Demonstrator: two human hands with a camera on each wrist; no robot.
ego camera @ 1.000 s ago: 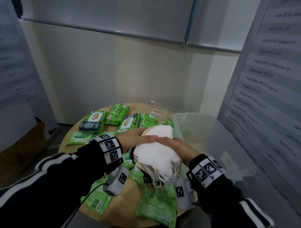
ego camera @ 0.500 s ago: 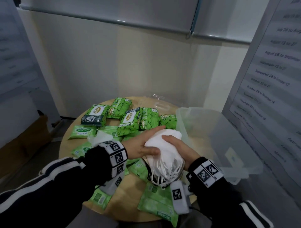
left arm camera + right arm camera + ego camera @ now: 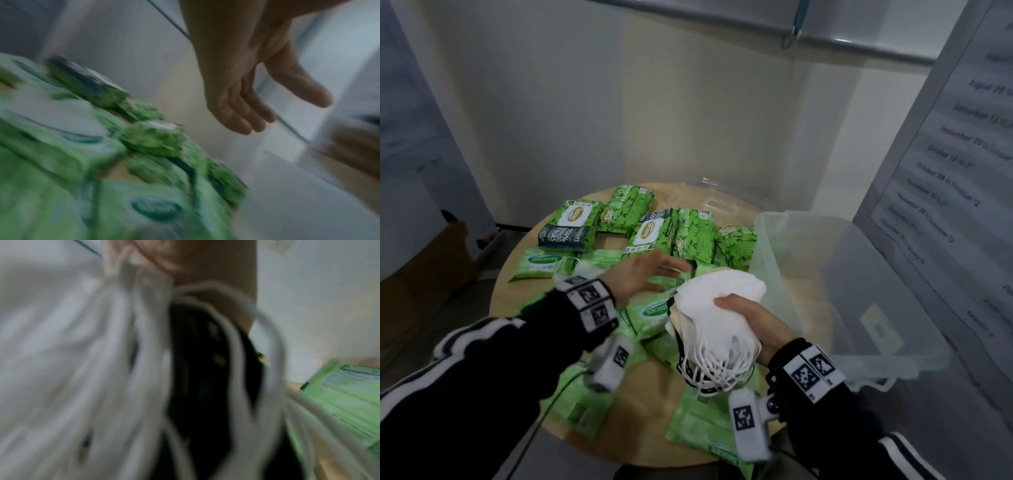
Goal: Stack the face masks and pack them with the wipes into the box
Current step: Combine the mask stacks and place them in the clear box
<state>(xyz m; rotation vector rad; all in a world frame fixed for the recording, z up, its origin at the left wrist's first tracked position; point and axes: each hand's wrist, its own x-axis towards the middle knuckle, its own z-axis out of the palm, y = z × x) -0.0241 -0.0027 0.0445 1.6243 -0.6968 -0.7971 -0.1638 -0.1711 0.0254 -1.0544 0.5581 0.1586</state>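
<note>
My right hand (image 3: pixel 748 317) grips a thick stack of white face masks (image 3: pixel 717 308) over the table, their ear loops (image 3: pixel 717 368) dangling below; the stack fills the blurred right wrist view (image 3: pixel 61 361). My left hand (image 3: pixel 650 275) hovers open just left of the stack, fingers straight, holding nothing, as the left wrist view confirms (image 3: pixel 252 100). A clear plastic box (image 3: pixel 842 274) stands at the right, its near wall beside the masks. Several green wipe packs (image 3: pixel 654 233) lie across the round wooden table (image 3: pixel 640 404). One loose white mask (image 3: pixel 585 270) lies by my left wrist.
A clear lid (image 3: pixel 709 202) lies at the table's back edge. A board with printed dates (image 3: pixel 945 192) stands close on the right, behind the box. More wipe packs (image 3: pixel 705 431) lie at the near edge. A wall is behind the table.
My left hand has let go of the mask stack and opened, drawing away to the left. The right hand alone now holds the stack, shifted slightly toward the box.
</note>
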